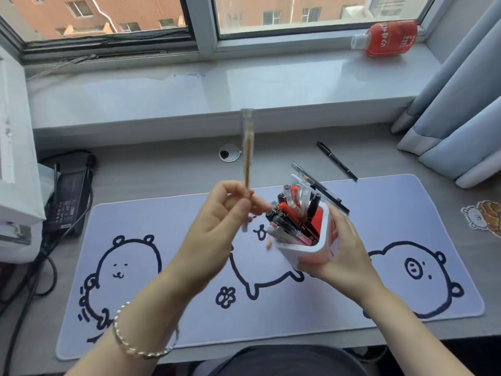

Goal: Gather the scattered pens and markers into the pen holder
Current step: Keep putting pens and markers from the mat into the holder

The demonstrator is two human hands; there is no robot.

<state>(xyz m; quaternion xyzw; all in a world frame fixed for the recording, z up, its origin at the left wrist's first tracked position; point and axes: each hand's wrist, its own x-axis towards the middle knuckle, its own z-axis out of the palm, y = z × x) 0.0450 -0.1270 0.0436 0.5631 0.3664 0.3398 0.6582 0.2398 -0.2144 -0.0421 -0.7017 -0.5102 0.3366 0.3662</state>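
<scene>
My left hand (217,215) pinches a clear pen (248,147) with a yellowish refill, held upright above the mat, just left of the pen holder. My right hand (341,256) grips the white pen holder (303,252), lifted and tilted toward me. Its inside is red, and it is packed with several black, red and clear pens and markers (294,215). One black pen (337,160) lies alone on the grey desk, behind the mat and to the right of the holder.
A lilac desk mat (406,213) with cartoon animals covers the grey desk. A black power brick and cables (67,202) sit at the left beside a white unit. A red bottle (387,39) lies on the windowsill; curtains (461,104) hang at right. A cable grommet (229,153) is behind.
</scene>
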